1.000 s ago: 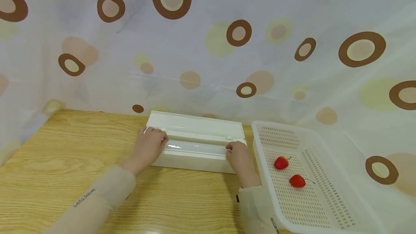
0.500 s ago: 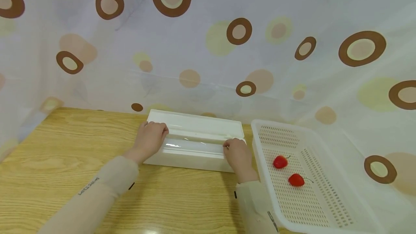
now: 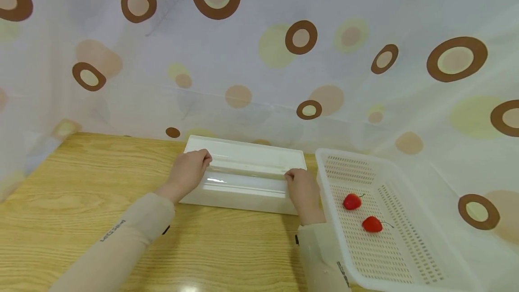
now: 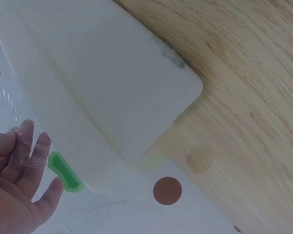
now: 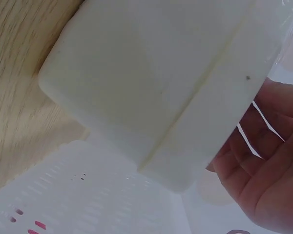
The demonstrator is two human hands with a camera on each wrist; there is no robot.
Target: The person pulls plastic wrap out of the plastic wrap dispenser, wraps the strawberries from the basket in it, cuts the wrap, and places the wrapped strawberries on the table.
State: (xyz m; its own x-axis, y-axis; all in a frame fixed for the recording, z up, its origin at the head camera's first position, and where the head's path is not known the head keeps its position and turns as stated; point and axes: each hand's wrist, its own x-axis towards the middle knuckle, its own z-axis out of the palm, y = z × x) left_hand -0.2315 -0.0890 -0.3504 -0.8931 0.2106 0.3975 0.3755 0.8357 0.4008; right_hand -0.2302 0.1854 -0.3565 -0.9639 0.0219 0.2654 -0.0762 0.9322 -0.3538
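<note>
Long white box (image 3: 243, 203) sits mid-surface, near the back edge; call it the clock's centre, 12 away from the person. Lid (image 3: 251, 151) leans back on the 12 side, close to the spotted sheet (image 3: 239, 69), so very little room there.

Clear film (image 3: 245, 183) stretches across the box between the two hands. Left hand (image 3: 185, 175), around 9–10 o'clock, pinches it between thumb and finger; wrinkles in it show from the left wrist. Right hand (image 3: 302, 191), at 3, fingertips together, pinches the film's other side; wrist view has its fingertips partly behind the box. Green piece (image 4: 64, 171) on the box edge, just beside the left fingers.

Slotted white basket (image 3: 349, 170) from 3 to 5, its near wall just beside the right hand and sleeve: tight that way. Two red fruits (image 3: 352, 202) with stems lie inside at 4, apart, well in from the rim. Most room to move: the wood surface (image 3: 235, 242) runs wide at 9 and 8, and between the forearms at 6.
</note>
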